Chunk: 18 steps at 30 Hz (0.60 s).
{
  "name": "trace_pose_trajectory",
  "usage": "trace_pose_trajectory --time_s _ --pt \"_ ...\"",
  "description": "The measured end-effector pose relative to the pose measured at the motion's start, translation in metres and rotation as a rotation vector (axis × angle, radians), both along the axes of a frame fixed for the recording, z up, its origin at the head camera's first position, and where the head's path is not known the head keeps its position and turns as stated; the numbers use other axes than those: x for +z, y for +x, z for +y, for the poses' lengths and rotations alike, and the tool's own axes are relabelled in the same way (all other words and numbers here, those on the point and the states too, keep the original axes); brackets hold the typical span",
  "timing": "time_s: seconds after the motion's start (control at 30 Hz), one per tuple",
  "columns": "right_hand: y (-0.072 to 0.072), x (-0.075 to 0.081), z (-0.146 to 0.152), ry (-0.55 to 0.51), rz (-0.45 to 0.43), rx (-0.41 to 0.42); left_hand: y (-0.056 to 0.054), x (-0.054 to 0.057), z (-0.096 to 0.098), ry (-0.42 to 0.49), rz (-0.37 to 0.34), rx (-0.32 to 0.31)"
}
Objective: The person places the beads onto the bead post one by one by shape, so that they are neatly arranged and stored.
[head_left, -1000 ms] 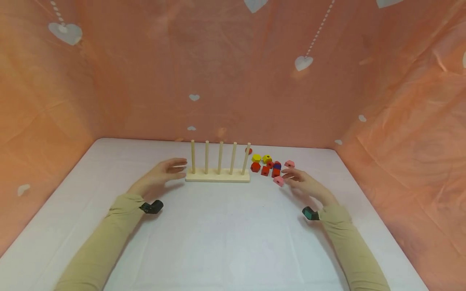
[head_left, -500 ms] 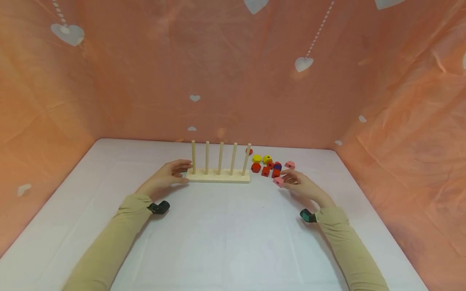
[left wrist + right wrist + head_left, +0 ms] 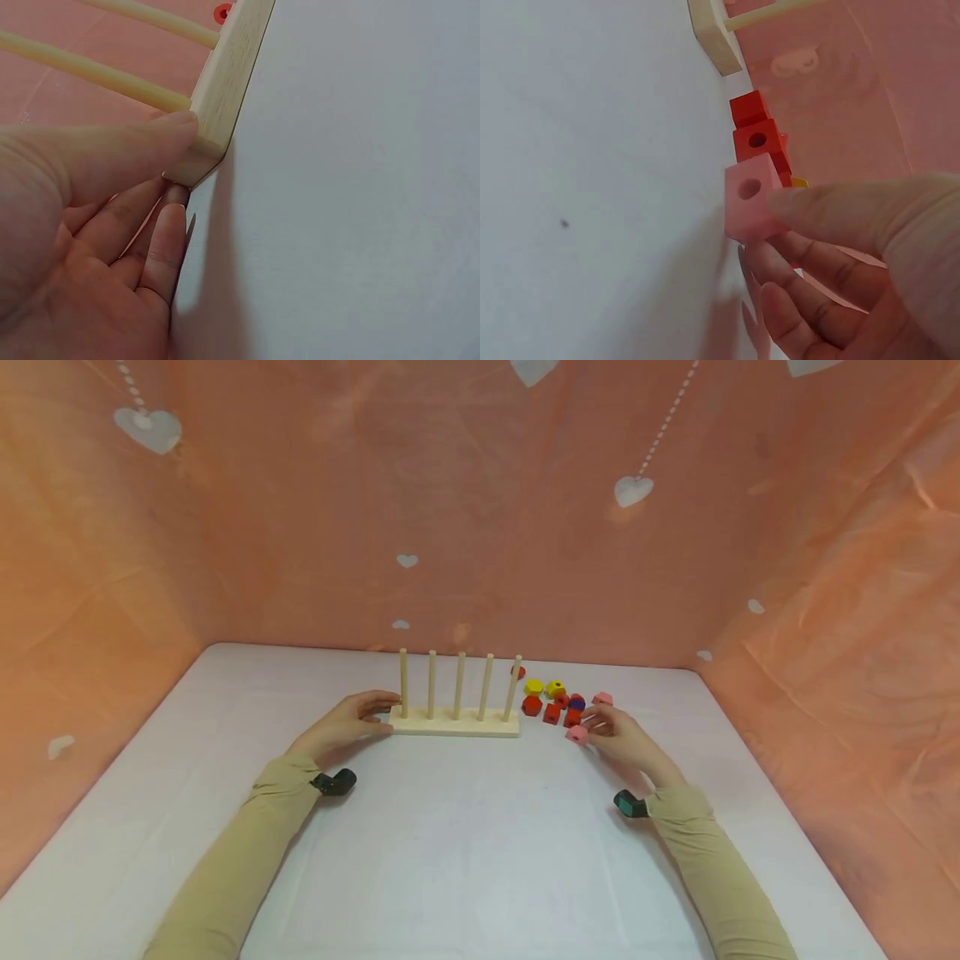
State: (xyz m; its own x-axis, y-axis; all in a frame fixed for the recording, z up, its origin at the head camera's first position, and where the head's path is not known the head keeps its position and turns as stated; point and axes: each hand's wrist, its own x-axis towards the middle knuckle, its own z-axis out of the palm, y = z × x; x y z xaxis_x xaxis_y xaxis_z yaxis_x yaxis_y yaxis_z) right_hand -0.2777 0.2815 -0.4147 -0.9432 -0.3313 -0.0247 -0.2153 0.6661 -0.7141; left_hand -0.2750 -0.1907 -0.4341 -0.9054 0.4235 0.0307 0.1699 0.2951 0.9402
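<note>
A pale wooden stand (image 3: 453, 727) with a row of upright pegs sits near the back middle of the table. My left hand (image 3: 341, 724) grips its left end; in the left wrist view the thumb (image 3: 169, 139) lies on the base and fingers reach behind it. To the right of the stand, my right hand (image 3: 628, 745) pinches a pink wooden bead (image 3: 742, 216), its hole facing the right wrist camera. The thumb presses one side while fingertips go under and behind. A red bead (image 3: 760, 142) with a hole lies just beyond the pink one.
Several loose beads lie right of the stand: yellow ones (image 3: 534, 687), a red hexagonal one (image 3: 532, 706), a red cube (image 3: 551, 714), a purple one (image 3: 577, 702) and another pink one (image 3: 602, 698). A small red bead (image 3: 518, 672) is behind the last peg. Peach cloth (image 3: 465, 527) hangs behind the white table.
My left hand has moved right, from beside the stand onto its left end. The right hand's fingers have closed in on the near pink bead, which stays in about the same place.
</note>
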Motion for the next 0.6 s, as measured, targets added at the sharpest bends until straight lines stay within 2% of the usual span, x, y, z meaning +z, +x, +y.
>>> trace_pose_trajectory --time_s 0.13,0.3,0.4,0.6 --pt "0.0003 0.0010 -0.0024 -0.053 -0.019 0.008 0.0002 -0.0006 -0.0007 -0.015 0.018 -0.009" --pt "0.0000 0.0018 -0.0053 -0.100 -0.059 0.011 0.0007 -0.0007 -0.0021 -0.034 0.005 -0.003" --pt "0.0002 0.0017 -0.0064 -0.094 -0.069 0.007 0.0006 -0.0009 -0.0024 -0.029 -0.019 0.002" --pt "0.0002 0.0010 -0.0084 -0.042 -0.083 -0.001 -0.0016 -0.0019 -0.0015 -0.038 -0.001 -0.001"
